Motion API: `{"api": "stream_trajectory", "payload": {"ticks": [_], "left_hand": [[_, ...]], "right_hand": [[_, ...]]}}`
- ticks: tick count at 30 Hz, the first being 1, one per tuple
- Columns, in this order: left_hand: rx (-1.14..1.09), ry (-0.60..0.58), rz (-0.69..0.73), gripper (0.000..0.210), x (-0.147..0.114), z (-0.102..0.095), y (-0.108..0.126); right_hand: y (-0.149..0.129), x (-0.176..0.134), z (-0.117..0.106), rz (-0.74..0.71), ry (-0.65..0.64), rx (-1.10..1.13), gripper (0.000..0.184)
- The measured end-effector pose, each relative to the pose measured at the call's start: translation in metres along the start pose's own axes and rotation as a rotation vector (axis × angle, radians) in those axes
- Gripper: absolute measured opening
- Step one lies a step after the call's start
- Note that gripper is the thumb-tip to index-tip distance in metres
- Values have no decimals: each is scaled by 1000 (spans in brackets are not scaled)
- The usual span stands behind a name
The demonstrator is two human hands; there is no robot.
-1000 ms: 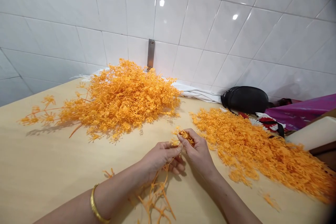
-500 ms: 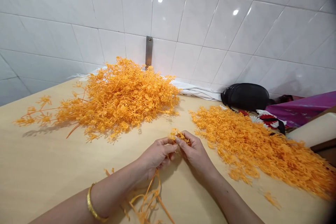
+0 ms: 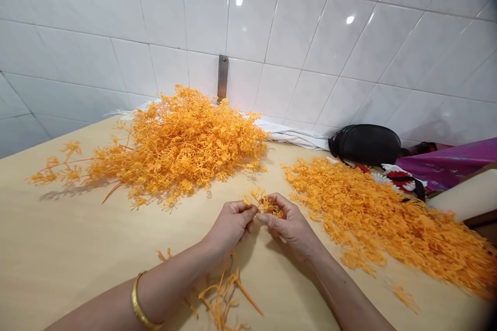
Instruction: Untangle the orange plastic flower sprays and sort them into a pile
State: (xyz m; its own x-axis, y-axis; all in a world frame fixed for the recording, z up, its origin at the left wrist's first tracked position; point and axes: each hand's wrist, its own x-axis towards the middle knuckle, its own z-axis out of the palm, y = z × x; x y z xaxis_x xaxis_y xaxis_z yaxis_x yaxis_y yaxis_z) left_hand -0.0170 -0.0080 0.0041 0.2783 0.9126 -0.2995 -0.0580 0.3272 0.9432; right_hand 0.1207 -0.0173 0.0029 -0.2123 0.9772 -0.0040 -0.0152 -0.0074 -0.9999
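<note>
Between my two hands, above the table, is a small orange artificial flower sprig [image 3: 261, 196]. My left hand [image 3: 233, 225] pinches it near its stem with thumb and fingers. My right hand [image 3: 287, 222] curls around the florets from the other side, thumb and fingers closed on them. Below my left wrist lie bare orange stems [image 3: 223, 297] on the tabletop. A large heap of branching orange artificial sprays [image 3: 190, 145] rests beyond my left hand. To the right of my right hand spreads a pile of loose orange florets [image 3: 376, 217].
A wooden-toned table [image 3: 97, 238] meets a tiled wall [image 3: 163, 72] with a metal bracket [image 3: 222, 78]. White cloth [image 3: 295, 138] runs along the wall. At the right stand a black pouch [image 3: 367, 143], purple material [image 3: 458, 163] and a pale roll [image 3: 468, 196]. One loose floret [image 3: 406, 297] lies nearer.
My left fingers have drawn slightly back and now pinch lower on the sprig, whose florets show more. My right thumb has shifted down. The view has moved slightly.
</note>
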Motion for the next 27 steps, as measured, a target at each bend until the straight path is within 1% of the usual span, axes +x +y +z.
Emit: {"api": "stream_trajectory", "payload": {"ticks": [3,6,9,11,13,16,17,18,19,21,24,27], "left_hand": [[45,5,31,16,1,-1,-1],[81,-15,58,19,1,-1,-1],[90,-25,71,17,0,-2,-1],[91,-27,59,17,-1,-4,-1],[73,-33,39,19,-1,-7,0],[25,-59,18,22,-1,-10,0],[26,-80,10,23,-1,-11,0],[37,-106,1,23,-1,-12,1],[55,-132,-3,22,-1,-13,1],[85,-180,-11,23,-1,-14,1],[107,-244,-8,27,-1,-15,2],[131,-287,-19,29,-1,-16,3]], "right_hand": [[0,0,0,-7,3,4,30],[0,0,1,-29,21,-52,25],[2,2,-1,-40,50,-118,28],[3,5,-9,-25,96,-89,31],[2,8,-24,-14,223,22,33],[-2,11,-51,-51,533,199,36],[-4,11,-58,-61,606,220,36],[-6,11,-62,-58,634,224,36],[-7,10,-63,-43,617,217,35],[-9,7,-57,-2,484,200,34],[-11,4,-38,36,255,200,33],[-12,2,-24,59,118,193,33]]}}
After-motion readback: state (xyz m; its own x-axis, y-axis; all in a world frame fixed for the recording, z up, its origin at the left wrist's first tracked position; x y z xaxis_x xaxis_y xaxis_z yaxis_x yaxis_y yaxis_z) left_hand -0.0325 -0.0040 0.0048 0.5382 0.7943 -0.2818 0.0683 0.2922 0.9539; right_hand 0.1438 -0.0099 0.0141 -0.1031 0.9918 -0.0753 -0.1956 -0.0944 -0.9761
